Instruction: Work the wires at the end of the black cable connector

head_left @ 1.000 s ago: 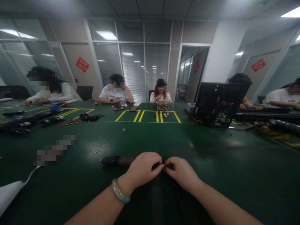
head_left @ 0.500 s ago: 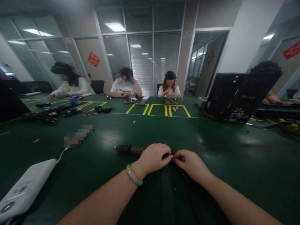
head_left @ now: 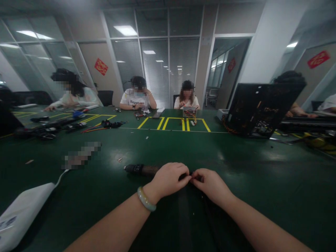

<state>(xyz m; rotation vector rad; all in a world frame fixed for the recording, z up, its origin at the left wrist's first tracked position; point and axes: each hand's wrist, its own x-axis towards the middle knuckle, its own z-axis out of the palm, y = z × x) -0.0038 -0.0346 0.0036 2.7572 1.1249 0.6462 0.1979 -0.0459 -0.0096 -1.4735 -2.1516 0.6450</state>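
A dark cable-like piece (head_left: 148, 170) lies on the green table, with a black collared end and a small light tip pointing left. My left hand (head_left: 170, 180), a pale bangle at its wrist, is wrapped over its right part, thumb and fingers pinched together. Just to the right, my right hand (head_left: 211, 183) is closed, its fingertips pinching at a small dark bit that meets the left fingertips. What exactly lies between the fingertips is too small and hidden to make out. A dark strand seems to run down under my right hand towards me.
A white power bank (head_left: 28, 203) with a white cable lies at left. Black cables (head_left: 107, 124) with coloured wires lie further back. A black computer case (head_left: 258, 110) stands tilted at right. Several people sit across the table, one (head_left: 187, 99) behind a grey box with wires.
The whole view has shifted slightly, so things appear a little further left. Both hands keep their pinch at the same spot on the cable-like piece.
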